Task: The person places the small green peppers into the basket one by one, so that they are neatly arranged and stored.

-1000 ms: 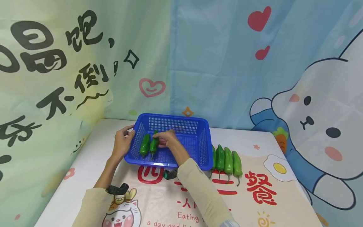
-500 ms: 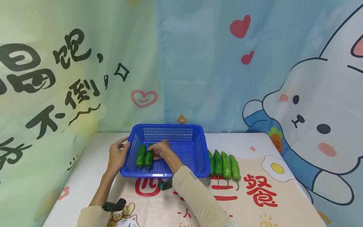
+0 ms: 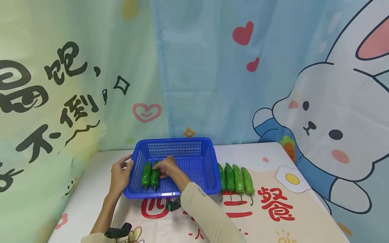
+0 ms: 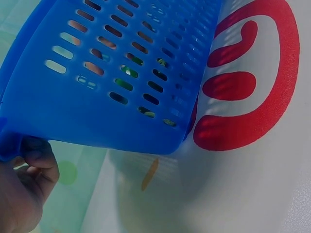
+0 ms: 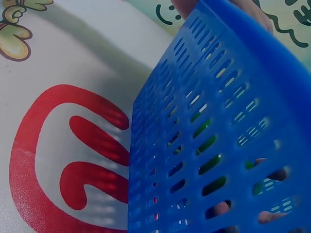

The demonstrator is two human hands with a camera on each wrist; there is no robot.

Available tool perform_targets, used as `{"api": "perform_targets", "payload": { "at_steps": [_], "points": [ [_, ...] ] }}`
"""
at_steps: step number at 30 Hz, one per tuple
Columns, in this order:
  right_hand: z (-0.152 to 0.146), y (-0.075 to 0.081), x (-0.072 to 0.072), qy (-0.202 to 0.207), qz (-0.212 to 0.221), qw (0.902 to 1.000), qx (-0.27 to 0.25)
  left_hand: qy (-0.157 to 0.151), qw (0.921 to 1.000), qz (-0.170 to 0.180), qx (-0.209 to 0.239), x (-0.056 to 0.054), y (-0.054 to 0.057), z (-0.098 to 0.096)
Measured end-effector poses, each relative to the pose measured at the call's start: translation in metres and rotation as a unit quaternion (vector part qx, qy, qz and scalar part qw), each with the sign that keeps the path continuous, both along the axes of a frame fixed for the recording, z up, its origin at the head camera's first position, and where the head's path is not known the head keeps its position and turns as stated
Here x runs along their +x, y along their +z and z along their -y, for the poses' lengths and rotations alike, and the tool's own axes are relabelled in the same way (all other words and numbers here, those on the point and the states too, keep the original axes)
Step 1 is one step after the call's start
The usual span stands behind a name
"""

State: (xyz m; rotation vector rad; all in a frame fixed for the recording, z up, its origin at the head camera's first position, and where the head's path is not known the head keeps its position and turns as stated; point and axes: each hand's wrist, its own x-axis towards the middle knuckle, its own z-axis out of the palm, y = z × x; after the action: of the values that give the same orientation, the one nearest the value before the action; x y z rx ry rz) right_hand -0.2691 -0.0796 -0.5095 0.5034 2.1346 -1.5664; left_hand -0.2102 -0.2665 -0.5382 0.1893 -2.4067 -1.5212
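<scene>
Two green peppers [image 3: 146, 174] lie side by side inside the blue basket [image 3: 196, 168], toward the 9 o'clock end of its floor, their stems pointing to about 6 o'clock, with 12 o'clock taken as the side away from the person. The basket stands on the desk [image 3: 91, 184].

The right grip [image 3: 168, 167], a bare hand, reaches in over the 6 o'clock rim. Its fingers are bent around the upper part of the pepper nearer 3 o'clock, the inner pepper [image 3: 155, 180], with the thumb on that pepper's 3 o'clock side, so it is closed upon it with little gap. From the right wrist the basket wall covers most of this; only bits of finger and green show through the slots.

The left grip [image 3: 120, 175] is at the basket's 9 o'clock end, thumb and fingers bent about the rim; the left wrist view shows fingers hooked under its lip.

Just outside the basket, at 3 o'clock, is a row of four green peppers [image 3: 239, 179], the nearest partly hidden by the basket.
</scene>
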Motion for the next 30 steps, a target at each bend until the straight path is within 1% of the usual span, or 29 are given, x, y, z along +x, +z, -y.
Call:
{"api": "perform_targets", "payload": {
  "at_steps": [4,6,10,14,17,23,30],
  "points": [
    [0.0001,0.0034,-0.0049,0.001,-0.005,1.0,0.0,-0.006,0.9999,-0.015,-0.001,-0.0064,0.0024,0.001],
    [0.0,0.004,-0.0059,0.002,-0.004,1.0,0.001,-0.008,0.9998,-0.02,0.003,-0.0075,0.0031,0.0012],
    [0.0013,0.0016,-0.0055,0.008,0.001,0.9999,0.007,-0.01,0.9997,-0.018,0.011,-0.0053,0.0026,0.0019],
    [0.0037,-0.0005,-0.0044,0.008,0.0,0.9999,0.008,-0.009,0.9995,-0.024,0.017,-0.0031,0.0011,0.0033],
    [0.0052,0.0005,-0.0044,0.005,-0.002,1.0,0.002,-0.011,0.9994,-0.029,0.017,-0.0043,0.0016,0.005],
    [0.0055,0.0009,-0.0038,0.001,-0.006,1.0,0.003,-0.008,0.9997,-0.018,0.013,-0.0072,0.0014,0.0057],
    [0.0033,-0.0003,-0.0044,0.001,-0.006,1.0,-0.001,-0.009,0.9999,-0.008,0.006,-0.0059,0.0014,0.0068]
  ]
}}
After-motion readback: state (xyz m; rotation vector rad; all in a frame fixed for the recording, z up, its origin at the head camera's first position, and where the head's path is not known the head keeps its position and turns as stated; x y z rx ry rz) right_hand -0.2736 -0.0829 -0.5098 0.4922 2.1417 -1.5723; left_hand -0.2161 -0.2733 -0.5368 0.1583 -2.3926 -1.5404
